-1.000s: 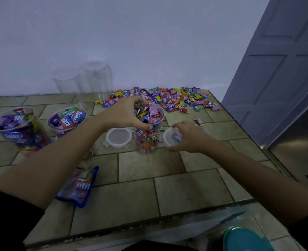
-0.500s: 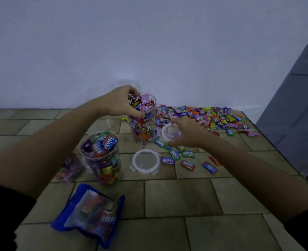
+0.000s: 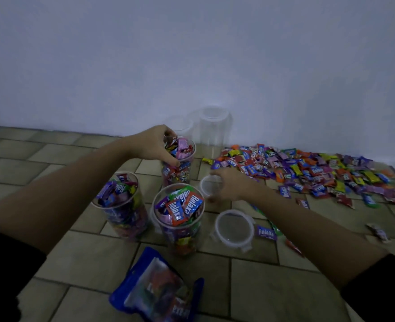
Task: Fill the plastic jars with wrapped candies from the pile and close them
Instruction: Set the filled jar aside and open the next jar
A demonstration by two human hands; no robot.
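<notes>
Capping of a filled jar (image 3: 176, 175).
Left hand (image 3: 152, 145) clamps its grip on the jar's rim, steadying it; right hand (image 3: 233, 184), just right of the jar, pinches its grip on a lid (image 3: 209, 185), apparently to seat it; candy pile (image 3: 308, 170) lies farther right.

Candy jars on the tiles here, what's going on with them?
A person is packing wrapped candies into clear jars. The left hand grips the rim of a full jar, and the right hand holds a lid just beside it, not yet on. Two more full jars stand open in front, with a second lid lying on the tiles. The candy pile is spread at the right, with empty jars by the wall.
</notes>
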